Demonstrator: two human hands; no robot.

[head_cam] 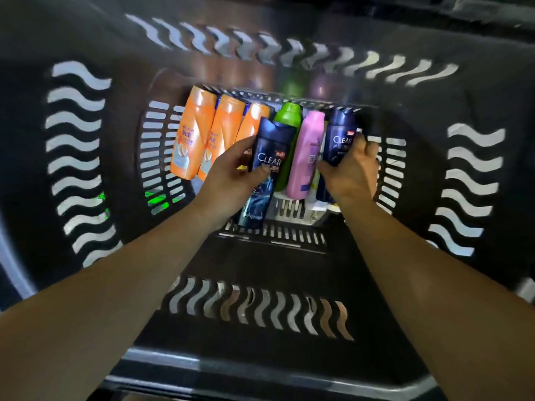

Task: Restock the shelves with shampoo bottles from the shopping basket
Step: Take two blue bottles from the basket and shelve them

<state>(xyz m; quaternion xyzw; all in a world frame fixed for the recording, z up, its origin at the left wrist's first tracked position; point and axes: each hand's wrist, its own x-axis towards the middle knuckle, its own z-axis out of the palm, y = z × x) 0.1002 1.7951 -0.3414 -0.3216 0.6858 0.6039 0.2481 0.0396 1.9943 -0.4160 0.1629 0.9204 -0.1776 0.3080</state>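
Observation:
I look straight down into a deep dark shopping basket (260, 319) with wavy slots in its walls. Shampoo bottles lie on its bottom. My left hand (231, 180) grips a dark blue CLEAR bottle (273, 149) around its middle, thumb across the label. My right hand (351, 172) grips a second dark blue CLEAR bottle (341, 137) at the right side of the pile. Between the two lie a green bottle (288, 120) and a pink bottle (308, 157). Three orange bottles (194, 134) lie side by side at the left.
The basket's walls rise steeply on all sides around my forearms, and its near rim (260, 369) crosses the bottom of the view. A white object (315, 206) lies under the pink bottle. A bare slotted strip of basket floor (162, 157) shows left of the orange bottles.

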